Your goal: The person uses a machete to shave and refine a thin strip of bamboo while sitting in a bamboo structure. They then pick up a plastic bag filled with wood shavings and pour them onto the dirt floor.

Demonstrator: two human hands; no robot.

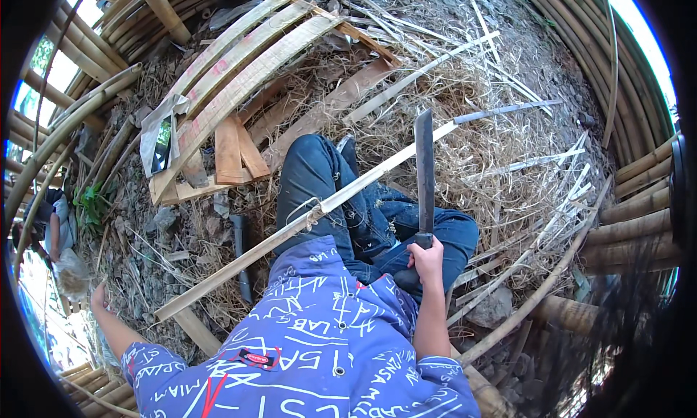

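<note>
Right hand (427, 262) clamped on machete (425, 175); pale strip (363, 181) slants near-left to far-right, ahead-left of that fist. Left hand (99, 296) apart, beyond its near end; can't tell its grip.

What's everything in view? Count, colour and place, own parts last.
Long metal machete: one, dark grey, centre right
Long split strip: one, pale, across centre
Slatted wooden frame: one, pale, upper left
Short wooden boards: two, orange, by the frame
Long slim object: one, black, left of centre
Loose fibrous shavings: many, tan, right of centre
Round bamboo poles: many, yellowish, both sides
Leafy plant: one, green, left
Bulging bag: one, whitish, far left
Other person: one, partly visible, far left
Printed shirt: one, purple, bottom centre
Cloth trousers: one pair, blue, centre
Left hand: one, bare, lower left
Right hand: one, bare, around the machete
</note>
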